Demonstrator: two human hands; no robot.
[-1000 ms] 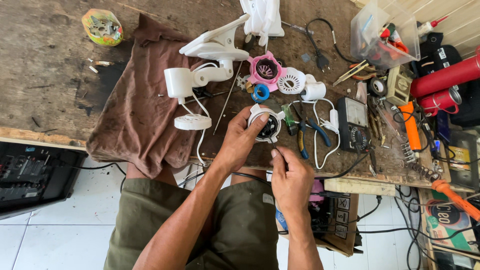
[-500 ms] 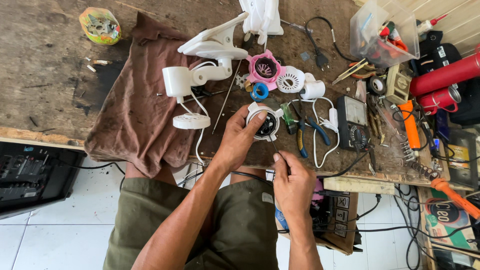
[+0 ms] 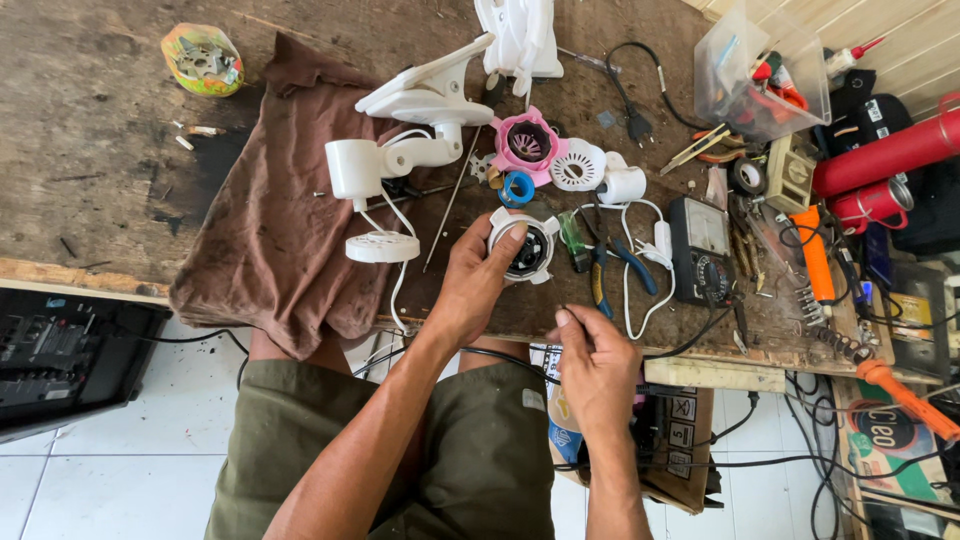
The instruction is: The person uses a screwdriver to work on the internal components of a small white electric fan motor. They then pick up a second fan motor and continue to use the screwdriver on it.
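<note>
small round white motor housing (image 3: 524, 247), dark hole in its middle, little white tabs around the rim, open side facing up, held just above the wooden tabletop (image 3: 90, 190), near the front edge, black wire (image 3: 690, 338) trailing beside

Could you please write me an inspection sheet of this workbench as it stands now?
Surface: worn wooden bench, partly under a brown cloth.
Job's things: round white motor housing, held above the bench edge.
Clutter: white fan parts, pink part, blue ring, pliers, meter, clear box.
Grippers: left hand grips the housing; right hand pinches a thin tool, too small to identify.
Cables: white cord looped by the pliers; black cords hang below the bench.
Surroundings: white tiled floor, black unit, red cylinders.
</note>
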